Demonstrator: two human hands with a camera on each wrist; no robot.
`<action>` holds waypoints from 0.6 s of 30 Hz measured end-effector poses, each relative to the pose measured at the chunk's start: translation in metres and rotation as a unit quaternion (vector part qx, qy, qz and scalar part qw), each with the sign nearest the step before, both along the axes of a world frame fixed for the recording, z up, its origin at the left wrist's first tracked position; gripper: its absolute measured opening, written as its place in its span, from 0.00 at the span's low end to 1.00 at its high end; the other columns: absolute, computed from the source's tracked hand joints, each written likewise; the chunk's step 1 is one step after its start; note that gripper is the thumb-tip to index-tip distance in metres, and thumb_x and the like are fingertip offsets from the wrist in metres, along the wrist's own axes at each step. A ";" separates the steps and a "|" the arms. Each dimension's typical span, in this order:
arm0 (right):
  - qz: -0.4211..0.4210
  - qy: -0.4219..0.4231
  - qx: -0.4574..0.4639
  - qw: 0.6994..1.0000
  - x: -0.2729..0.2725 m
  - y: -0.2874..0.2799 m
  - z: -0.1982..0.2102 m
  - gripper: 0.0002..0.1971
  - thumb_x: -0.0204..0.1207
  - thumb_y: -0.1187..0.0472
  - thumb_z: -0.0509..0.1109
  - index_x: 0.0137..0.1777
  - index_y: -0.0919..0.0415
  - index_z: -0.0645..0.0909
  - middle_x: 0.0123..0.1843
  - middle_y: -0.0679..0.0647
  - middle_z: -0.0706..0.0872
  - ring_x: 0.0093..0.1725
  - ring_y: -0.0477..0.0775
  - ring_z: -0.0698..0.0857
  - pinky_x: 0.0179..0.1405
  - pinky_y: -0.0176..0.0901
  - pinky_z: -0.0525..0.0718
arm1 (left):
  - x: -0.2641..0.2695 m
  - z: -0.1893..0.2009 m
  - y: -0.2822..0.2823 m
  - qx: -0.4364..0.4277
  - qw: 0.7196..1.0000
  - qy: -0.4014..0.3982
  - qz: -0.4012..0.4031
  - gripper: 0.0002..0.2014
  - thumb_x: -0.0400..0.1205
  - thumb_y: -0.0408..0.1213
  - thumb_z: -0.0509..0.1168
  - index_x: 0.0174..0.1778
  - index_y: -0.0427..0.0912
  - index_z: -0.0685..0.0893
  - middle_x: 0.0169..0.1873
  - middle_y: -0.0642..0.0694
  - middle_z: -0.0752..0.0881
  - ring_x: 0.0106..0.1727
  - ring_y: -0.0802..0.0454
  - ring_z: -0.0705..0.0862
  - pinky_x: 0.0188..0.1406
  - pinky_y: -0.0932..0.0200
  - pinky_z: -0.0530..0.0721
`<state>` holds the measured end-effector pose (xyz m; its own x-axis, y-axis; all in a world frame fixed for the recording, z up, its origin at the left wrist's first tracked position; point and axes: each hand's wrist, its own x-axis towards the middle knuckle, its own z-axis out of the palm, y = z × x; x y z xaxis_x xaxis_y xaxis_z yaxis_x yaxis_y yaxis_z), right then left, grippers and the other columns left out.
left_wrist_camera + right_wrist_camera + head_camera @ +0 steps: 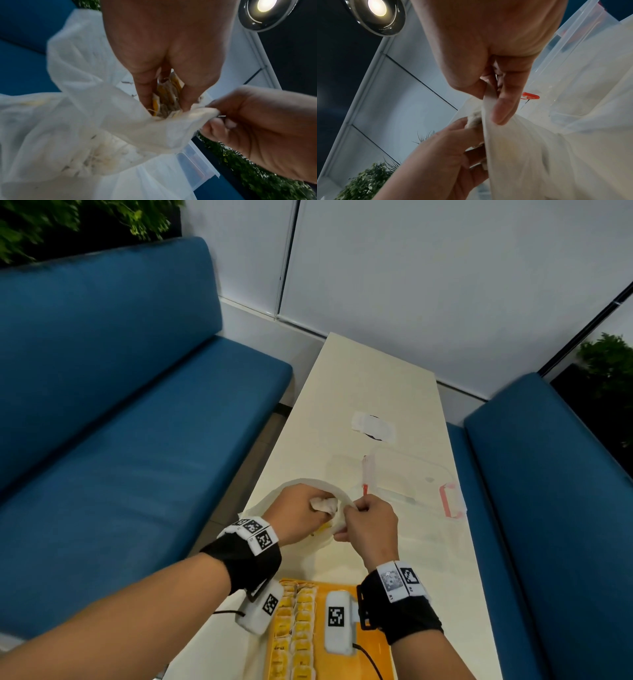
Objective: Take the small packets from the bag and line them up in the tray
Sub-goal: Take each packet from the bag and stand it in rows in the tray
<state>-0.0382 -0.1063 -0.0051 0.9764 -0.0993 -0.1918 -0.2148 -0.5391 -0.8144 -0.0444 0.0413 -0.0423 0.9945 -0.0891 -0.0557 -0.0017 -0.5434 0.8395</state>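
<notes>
The left hand (301, 513) sits in the mouth of the bag (82, 121), fingers curled round a bunch of packets (167, 94) with yellow tags. The right hand (371, 529) pinches the bag's rim between thumb and finger, holding the mouth open. The bag lies on the table (376, 378), just beyond the tray (342, 590), where two rows of packets already stand; a clear box (414, 477) sits beyond the bag.

The bunch is thick, so a packet may well slip from the grip on the way to the tray. Strings could tangle and drag extras out. If the right hand's pinch lets go, the thin cloth may snag the fist.
</notes>
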 end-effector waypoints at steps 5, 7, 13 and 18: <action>-0.005 0.020 0.023 1.000 0.001 -0.006 -0.008 0.06 0.74 0.70 0.62 0.45 0.71 0.80 0.35 0.64 0.89 0.25 0.60 0.90 0.40 0.62 0.92 | -0.017 -0.002 0.010 -0.111 0.988 -0.014 0.103 0.10 0.78 0.35 0.76 0.53 0.51 0.93 0.46 0.57 0.92 0.49 0.58 0.89 0.52 0.57 0.86; -0.004 0.026 0.024 0.999 -0.001 -0.008 -0.012 0.06 0.75 0.70 0.62 0.45 0.71 0.80 0.35 0.64 0.89 0.25 0.60 0.90 0.39 0.64 0.92 | -0.024 -0.003 0.014 -0.175 0.977 0.006 0.125 0.09 0.77 0.36 0.78 0.52 0.51 0.93 0.44 0.54 0.93 0.46 0.53 0.91 0.50 0.49 0.90; 0.024 0.041 0.045 0.998 -0.011 -0.019 -0.015 0.05 0.74 0.62 0.72 0.46 0.63 0.82 0.41 0.61 0.90 0.34 0.59 0.91 0.39 0.63 0.92 | -0.051 0.010 0.021 -0.420 0.884 0.107 0.175 0.11 0.82 0.35 0.75 0.60 0.41 0.91 0.53 0.38 0.93 0.51 0.43 0.93 0.47 0.49 0.92; 0.060 -0.053 0.041 0.996 -0.024 -0.030 -0.003 0.15 0.74 0.47 0.78 0.57 0.41 0.80 0.58 0.45 0.83 0.52 0.50 0.86 0.48 0.49 0.89 | -0.068 0.015 0.029 -0.527 0.819 0.144 0.174 0.14 0.84 0.36 0.72 0.64 0.36 0.88 0.57 0.34 0.92 0.51 0.43 0.91 0.52 0.47 0.91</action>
<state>-0.0625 -0.1368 -0.0082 0.9955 0.0306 -0.0898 -0.0637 -0.4864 -0.8714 -0.1123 0.0704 -0.0270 0.9289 0.0474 -0.3673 0.2804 0.5576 0.7813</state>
